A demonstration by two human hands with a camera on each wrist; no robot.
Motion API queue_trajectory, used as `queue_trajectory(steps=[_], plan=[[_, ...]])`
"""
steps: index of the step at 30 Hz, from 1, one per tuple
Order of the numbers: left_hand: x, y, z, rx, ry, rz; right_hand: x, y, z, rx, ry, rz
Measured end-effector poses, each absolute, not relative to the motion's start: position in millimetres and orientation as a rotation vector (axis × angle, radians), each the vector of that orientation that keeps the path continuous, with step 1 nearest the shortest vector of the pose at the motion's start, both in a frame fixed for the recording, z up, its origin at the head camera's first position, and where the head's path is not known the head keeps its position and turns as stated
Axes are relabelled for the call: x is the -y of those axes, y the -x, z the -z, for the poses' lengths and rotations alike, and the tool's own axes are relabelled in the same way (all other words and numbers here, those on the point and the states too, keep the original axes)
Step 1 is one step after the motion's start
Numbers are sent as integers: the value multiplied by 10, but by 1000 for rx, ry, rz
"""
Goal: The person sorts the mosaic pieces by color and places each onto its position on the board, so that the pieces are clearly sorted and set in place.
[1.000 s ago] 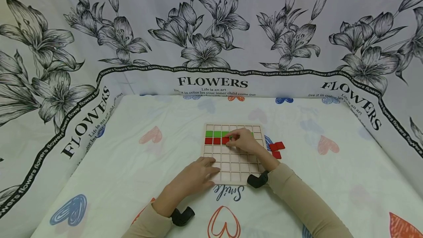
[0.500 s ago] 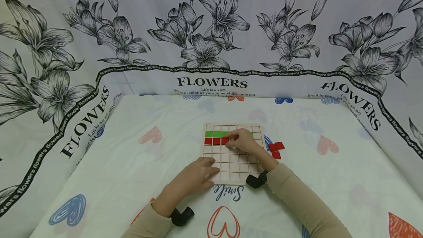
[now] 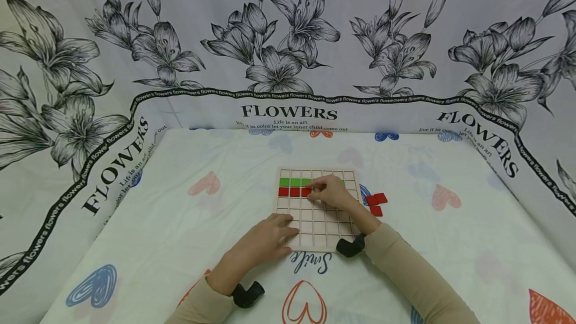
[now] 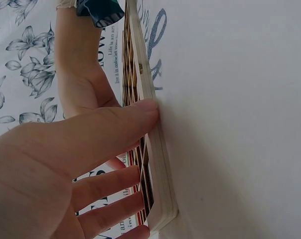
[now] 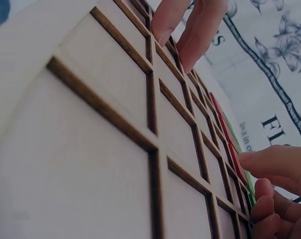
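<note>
A square wooden grid board [image 3: 317, 226] lies on the cloth. Green square tiles [image 3: 295, 182] fill part of its second row from the far side. Below them red square tiles [image 3: 290, 192] begin a row at the left. My right hand [image 3: 332, 191] is over these rows, thumb and forefinger pinching the third red tile [image 3: 306, 192], and it hides the cells to the right. My left hand [image 3: 265, 236] rests at the board's near left corner with loosely straight fingers. In the left wrist view its thumb [image 4: 135, 114] lies against the board's thick edge.
Several loose red tiles [image 3: 375, 198] lie on the cloth just right of the board. The heart-print cloth [image 3: 180, 244] covers the table, and a flower-print curtain [image 3: 288, 39] stands behind it. Black bands with camera mounts [image 3: 248, 295] sit at both wrists.
</note>
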State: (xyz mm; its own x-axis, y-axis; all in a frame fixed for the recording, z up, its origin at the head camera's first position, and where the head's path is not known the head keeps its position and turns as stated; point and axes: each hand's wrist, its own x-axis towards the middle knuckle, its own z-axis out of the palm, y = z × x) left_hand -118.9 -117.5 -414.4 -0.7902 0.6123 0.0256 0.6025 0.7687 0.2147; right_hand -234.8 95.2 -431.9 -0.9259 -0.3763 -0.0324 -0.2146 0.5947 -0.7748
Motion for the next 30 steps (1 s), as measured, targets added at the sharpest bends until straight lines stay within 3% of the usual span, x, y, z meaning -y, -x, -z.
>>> queue_trajectory(steps=[30], plan=[[1165, 1193, 4146, -2901, -979, -348, -1131, 2177, 4291, -2601, 509, 1309]])
